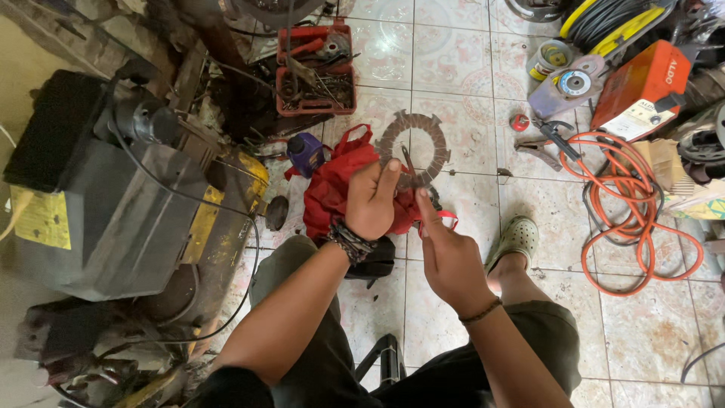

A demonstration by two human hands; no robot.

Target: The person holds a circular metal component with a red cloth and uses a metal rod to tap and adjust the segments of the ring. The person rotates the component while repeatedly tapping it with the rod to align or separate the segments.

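Holding the ring [413,148] up over the floor [453,68], you have it gripped at its lower edge, the toothed disc (brownish, with a wide open centre) facing you upright, in front of your knees. Your left hand [372,200] pinches the rim at the lower left, fingers [388,177] pressed together against it. Your right hand [449,257] comes in from below, its forefinger and thumb closed on the lower right part of the ring; whether they also hold the thin dark tool [408,161] crossing the opening, you cannot tell from here.

Just behind the ring lies a red bag [332,189], with a purple bottle [306,153] touching its left side. Further back sits a red tray [315,69] of tools. To your left stands a grey machine [113,204]; well off to the right, an orange hose [638,219] coils beside an orange welder [642,91]. Your right foot wears a pale clog [515,239].
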